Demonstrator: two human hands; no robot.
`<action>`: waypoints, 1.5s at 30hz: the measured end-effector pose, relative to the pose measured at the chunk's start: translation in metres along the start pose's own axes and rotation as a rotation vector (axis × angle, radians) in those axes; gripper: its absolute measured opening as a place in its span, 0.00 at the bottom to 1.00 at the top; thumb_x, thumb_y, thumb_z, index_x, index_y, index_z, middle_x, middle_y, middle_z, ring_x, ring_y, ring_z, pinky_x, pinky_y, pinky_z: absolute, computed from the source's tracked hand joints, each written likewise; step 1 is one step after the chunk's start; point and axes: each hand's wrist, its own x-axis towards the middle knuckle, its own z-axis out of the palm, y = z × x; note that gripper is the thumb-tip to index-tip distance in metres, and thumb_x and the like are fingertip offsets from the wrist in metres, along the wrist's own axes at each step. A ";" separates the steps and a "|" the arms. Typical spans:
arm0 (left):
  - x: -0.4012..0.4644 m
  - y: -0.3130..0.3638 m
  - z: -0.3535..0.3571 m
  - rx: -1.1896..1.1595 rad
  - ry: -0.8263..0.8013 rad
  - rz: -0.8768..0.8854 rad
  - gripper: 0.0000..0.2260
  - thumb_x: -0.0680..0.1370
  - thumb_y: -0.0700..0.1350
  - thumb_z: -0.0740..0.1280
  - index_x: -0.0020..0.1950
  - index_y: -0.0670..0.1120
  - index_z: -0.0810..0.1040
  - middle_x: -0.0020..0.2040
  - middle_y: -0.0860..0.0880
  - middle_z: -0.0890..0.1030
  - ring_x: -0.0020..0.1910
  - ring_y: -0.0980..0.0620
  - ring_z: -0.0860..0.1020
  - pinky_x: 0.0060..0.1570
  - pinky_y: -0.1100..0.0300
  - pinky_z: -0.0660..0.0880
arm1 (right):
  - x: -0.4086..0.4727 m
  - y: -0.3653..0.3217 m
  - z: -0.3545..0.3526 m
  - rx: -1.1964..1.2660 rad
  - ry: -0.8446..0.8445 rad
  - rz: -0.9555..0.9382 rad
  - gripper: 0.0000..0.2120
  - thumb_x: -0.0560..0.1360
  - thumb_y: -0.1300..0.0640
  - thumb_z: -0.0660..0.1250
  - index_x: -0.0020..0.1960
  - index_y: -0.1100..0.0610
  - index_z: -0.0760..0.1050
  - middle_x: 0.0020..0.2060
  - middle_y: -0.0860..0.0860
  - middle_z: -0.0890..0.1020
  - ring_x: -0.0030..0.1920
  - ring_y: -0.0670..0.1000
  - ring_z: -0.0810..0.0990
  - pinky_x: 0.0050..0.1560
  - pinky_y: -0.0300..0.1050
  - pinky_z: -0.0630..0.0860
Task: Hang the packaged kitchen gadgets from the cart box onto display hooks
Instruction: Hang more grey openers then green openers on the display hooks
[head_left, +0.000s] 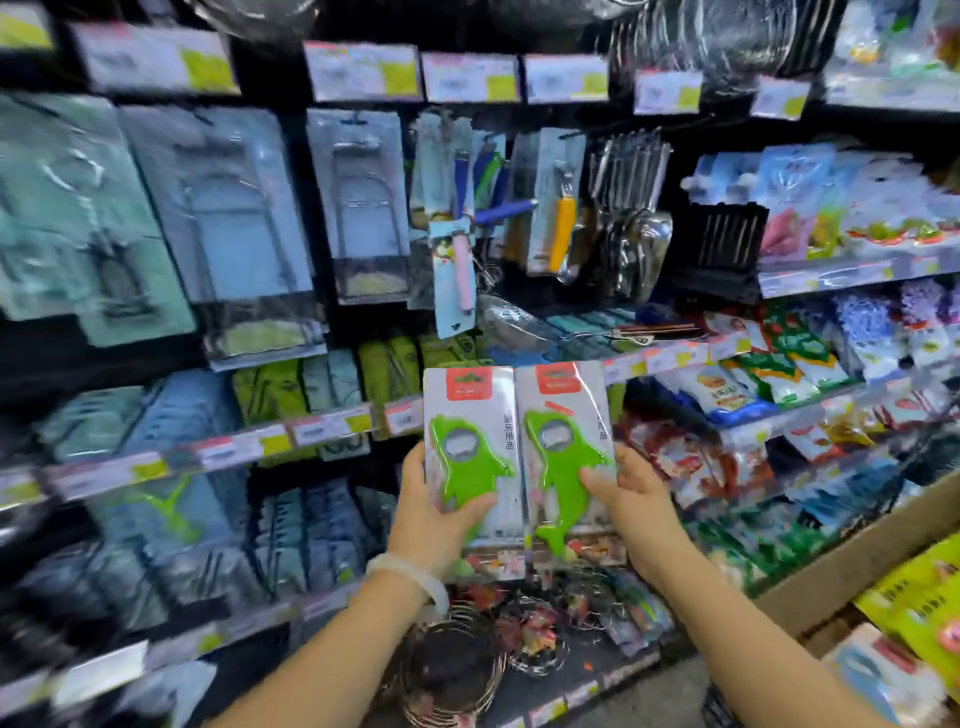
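Note:
Two carded packs, each with a bright green shark-shaped bottle opener under clear plastic and a red label on top, are held upright side by side in front of the display wall. My left hand (434, 514) grips the left opener pack (470, 457) from its lower left, thumb across the green shape. My right hand (631, 493) grips the right opener pack (563, 452) from its lower right. The two packs touch along their inner edges. A cardboard cart box (852, 561) with more packaged goods sits at the lower right.
Hooks above carry carded peelers (457, 218), a yellow-handled tool (563, 228) and steel utensils (631, 208). Large blister packs (218, 208) hang at left. Shelves of packaged goods (810, 374) run right. Wire baskets (457, 670) stand low in the centre. Price tags line every rail.

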 end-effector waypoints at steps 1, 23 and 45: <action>-0.006 0.002 -0.027 0.005 0.043 0.006 0.31 0.72 0.35 0.71 0.66 0.54 0.58 0.53 0.64 0.69 0.50 0.64 0.73 0.44 0.78 0.70 | -0.005 -0.001 0.027 0.006 -0.031 -0.002 0.09 0.75 0.65 0.65 0.51 0.53 0.74 0.51 0.53 0.82 0.51 0.54 0.80 0.57 0.52 0.75; -0.170 0.042 -0.544 0.116 0.720 0.065 0.41 0.66 0.44 0.77 0.71 0.60 0.59 0.71 0.50 0.69 0.64 0.46 0.74 0.62 0.47 0.73 | -0.169 -0.031 0.561 0.016 -0.683 -0.161 0.11 0.76 0.63 0.65 0.56 0.53 0.72 0.51 0.50 0.80 0.51 0.50 0.79 0.53 0.45 0.74; -0.092 0.066 -0.731 0.120 0.969 0.215 0.37 0.70 0.37 0.73 0.71 0.56 0.58 0.64 0.49 0.74 0.56 0.49 0.79 0.57 0.49 0.76 | -0.107 -0.141 0.815 0.134 -0.822 -0.407 0.09 0.77 0.59 0.64 0.53 0.49 0.69 0.47 0.46 0.79 0.44 0.43 0.77 0.44 0.37 0.74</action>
